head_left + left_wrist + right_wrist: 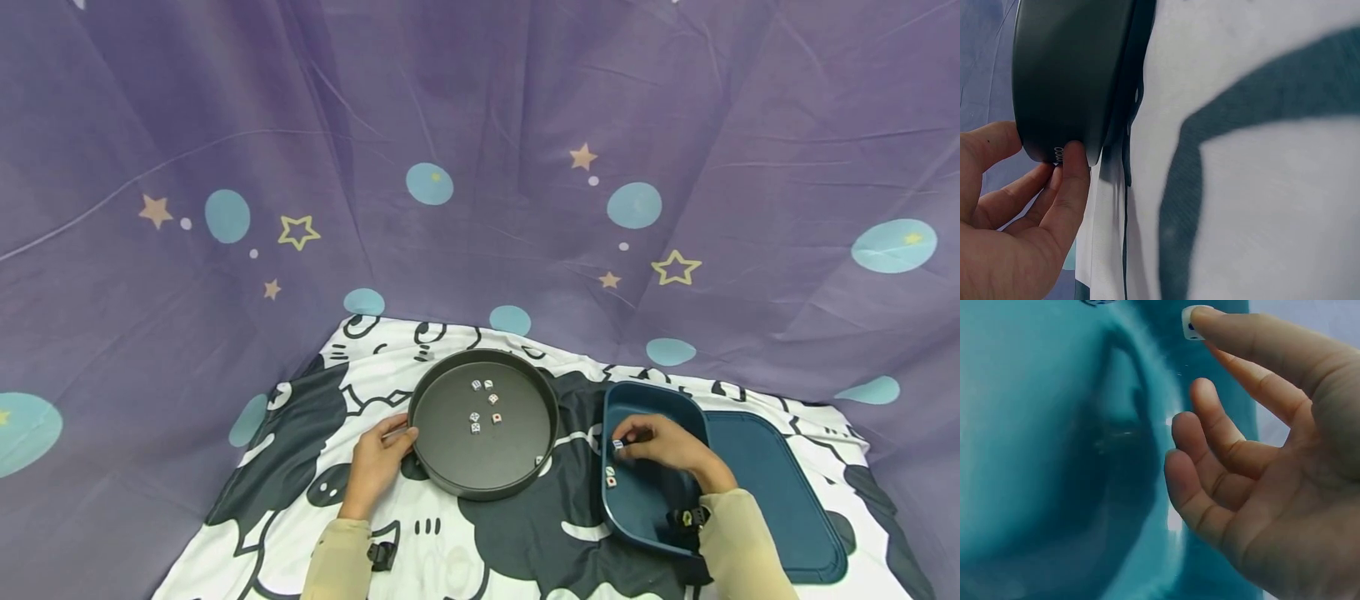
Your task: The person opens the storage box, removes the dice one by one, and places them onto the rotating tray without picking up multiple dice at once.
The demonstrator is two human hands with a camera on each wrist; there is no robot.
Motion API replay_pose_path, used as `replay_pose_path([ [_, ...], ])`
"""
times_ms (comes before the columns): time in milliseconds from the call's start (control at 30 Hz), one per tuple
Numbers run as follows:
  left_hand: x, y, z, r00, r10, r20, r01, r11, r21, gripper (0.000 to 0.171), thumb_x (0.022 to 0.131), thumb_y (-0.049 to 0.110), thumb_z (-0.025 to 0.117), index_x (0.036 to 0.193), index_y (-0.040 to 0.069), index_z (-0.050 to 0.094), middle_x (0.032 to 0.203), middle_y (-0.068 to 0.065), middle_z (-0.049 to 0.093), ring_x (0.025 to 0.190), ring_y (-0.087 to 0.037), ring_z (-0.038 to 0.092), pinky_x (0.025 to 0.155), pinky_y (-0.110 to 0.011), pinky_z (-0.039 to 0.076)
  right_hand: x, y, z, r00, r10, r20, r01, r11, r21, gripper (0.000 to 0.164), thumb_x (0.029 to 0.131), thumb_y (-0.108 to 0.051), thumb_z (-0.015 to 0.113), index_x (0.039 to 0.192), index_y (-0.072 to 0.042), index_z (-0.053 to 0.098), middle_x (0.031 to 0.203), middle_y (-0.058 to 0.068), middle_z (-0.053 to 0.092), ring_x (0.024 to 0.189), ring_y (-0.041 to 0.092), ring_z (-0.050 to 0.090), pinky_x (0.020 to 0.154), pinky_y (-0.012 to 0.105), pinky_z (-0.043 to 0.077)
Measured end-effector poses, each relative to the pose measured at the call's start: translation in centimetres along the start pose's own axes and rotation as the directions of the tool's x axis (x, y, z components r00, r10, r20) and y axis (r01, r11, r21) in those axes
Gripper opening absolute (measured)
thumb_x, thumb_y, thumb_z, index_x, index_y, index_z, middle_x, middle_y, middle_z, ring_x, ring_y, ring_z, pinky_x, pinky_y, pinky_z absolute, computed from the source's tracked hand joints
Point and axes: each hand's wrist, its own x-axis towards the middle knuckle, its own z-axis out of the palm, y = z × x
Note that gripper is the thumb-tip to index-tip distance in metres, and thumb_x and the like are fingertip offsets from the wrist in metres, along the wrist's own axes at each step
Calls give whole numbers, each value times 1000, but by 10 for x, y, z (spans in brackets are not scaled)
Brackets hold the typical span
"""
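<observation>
A round dark pan (480, 467) lies on the cloth with several white dice (492, 399) on its floor and another die (538, 460) near its right wall. My left hand (377, 460) holds the pan's left edge, with the thumb at the rim and fingertips against the outer wall (1063, 81). Over the blue container (652, 517), my right hand (663, 446) pinches a white die (617, 444) between thumb and index finger. That die (1194, 324) shows at the fingertips in the right wrist view. Two dice (611, 477) lie by the container's left wall.
A flat blue lid (780, 492) lies to the right of the container, partly beneath it or hidden behind it. Black-and-white patterned cloth (435, 550) covers the table. A purple curtain (480, 250) with stars and dots hangs behind.
</observation>
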Motion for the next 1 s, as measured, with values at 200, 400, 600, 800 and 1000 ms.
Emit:
replay_pose_path([
  [200,1,-1,-1,1000,0,-1,0,1000,0,35,95,12,71,126,-3,65,122,-20,67,108,-29,68,82,-24,59,-1,-16,-6,998,8,-58,-11,999,-36,18,89,-9,76,106,-4,72,93,8,61,80,17,56,65,25,50],
  [400,1,-2,-1,1000,-5,-3,5,1000,-1,35,95,12,71,126,-3,66,122,-19,67,109,-28,68,82,-24,59,5,-29,-10,996,1,-94,-7,998,-61,17,89,-13,77,106,-8,73,95,8,61,82,20,56,64,27,50],
  [600,1,-3,-1,1000,-4,-4,4,1000,-6,34,95,12,71,125,-2,66,122,-18,68,108,-27,68,82,-23,59,13,-39,-11,993,8,-114,-17,997,-80,17,89,-17,77,106,-12,73,97,7,63,85,22,57,68,29,51],
  [800,0,-3,-1,1000,-1,-5,1,1000,-9,34,94,12,71,125,-2,67,121,-18,68,108,-27,68,81,-23,59,21,-51,-8,994,-17,-107,11,999,-52,20,91,-16,76,108,-8,72,98,7,63,87,22,57,70,29,52],
  [1000,0,-2,-1,1000,-2,-1,2,1000,-15,34,95,12,71,125,-1,66,122,-19,67,108,-27,68,82,-24,59,34,-69,-3,996,-21,-91,20,1000,-19,22,91,-13,75,111,-4,71,97,10,61,84,24,56,70,29,55],
])
